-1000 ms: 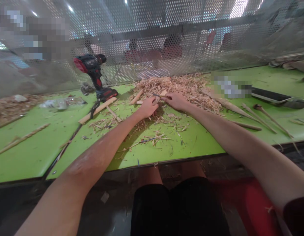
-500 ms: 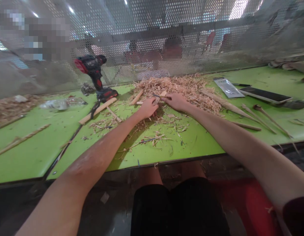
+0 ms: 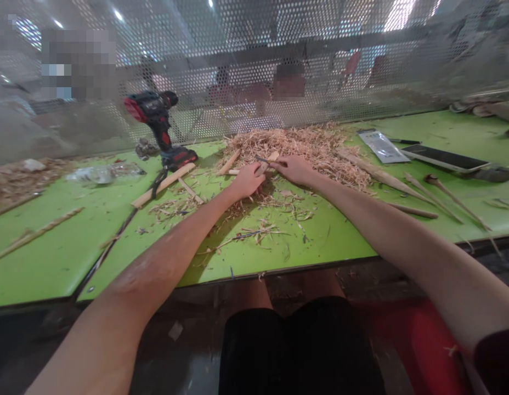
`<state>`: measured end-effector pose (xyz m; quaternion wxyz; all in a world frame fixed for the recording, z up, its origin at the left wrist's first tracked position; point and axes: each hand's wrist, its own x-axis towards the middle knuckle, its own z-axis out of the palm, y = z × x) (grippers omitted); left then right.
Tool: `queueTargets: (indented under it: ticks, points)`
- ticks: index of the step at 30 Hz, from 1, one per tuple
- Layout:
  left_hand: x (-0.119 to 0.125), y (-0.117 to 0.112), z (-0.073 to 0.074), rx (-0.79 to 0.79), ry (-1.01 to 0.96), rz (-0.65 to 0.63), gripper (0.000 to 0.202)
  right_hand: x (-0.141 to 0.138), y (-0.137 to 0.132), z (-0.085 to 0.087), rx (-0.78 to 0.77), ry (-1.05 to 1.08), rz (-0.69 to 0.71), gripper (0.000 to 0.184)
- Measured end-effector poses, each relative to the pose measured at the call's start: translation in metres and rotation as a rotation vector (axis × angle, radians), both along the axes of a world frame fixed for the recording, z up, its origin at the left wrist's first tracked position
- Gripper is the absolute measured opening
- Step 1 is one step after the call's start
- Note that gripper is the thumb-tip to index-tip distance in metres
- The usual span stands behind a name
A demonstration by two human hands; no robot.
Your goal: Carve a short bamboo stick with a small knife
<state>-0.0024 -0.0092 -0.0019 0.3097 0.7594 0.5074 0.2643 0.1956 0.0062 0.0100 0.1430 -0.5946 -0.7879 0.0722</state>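
My left hand [image 3: 248, 180] is closed around a short pale wooden piece [image 3: 272, 157] whose end pokes out toward the shavings. My right hand [image 3: 294, 168] grips a thin dark-bladed knife [image 3: 266, 161], its tip resting against that wooden piece. Both hands sit close together on the green table [image 3: 52, 263], at the near edge of a big heap of wood shavings [image 3: 307, 145]. My forearms stretch out from the bottom corners.
A red and black cordless drill [image 3: 159, 127] stands at the back left beside a wooden stick [image 3: 163, 184]. Carved spoon-like sticks [image 3: 439, 195], a phone [image 3: 444, 157] and a plastic packet [image 3: 382, 146] lie at the right. A perforated metal screen [image 3: 254, 66] walls off the back.
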Motion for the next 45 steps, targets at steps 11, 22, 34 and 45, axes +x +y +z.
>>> queueTargets:
  ticks: [11, 22, 34, 45]
  points:
    - [-0.001, 0.0018, -0.0015, 0.013, -0.02, -0.01, 0.015, 0.0003, 0.0004, -0.001, -0.006, 0.039, -0.006, 0.044]
    - [-0.0017, 0.0023, -0.0019, -0.003, -0.016, -0.017, 0.015, -0.0007, -0.0017, 0.0005, -0.003, 0.029, 0.003, 0.045]
    - [-0.0017, 0.0012, -0.0006, -0.002, -0.023, -0.024, 0.02, 0.0, -0.0041, 0.0022, -0.012, 0.032, 0.0, 0.047]
    - [0.0005, -0.0028, 0.003, -0.01, -0.01, -0.006, 0.021, 0.0003, -0.003, 0.0012, 0.004, 0.021, 0.001, 0.047]
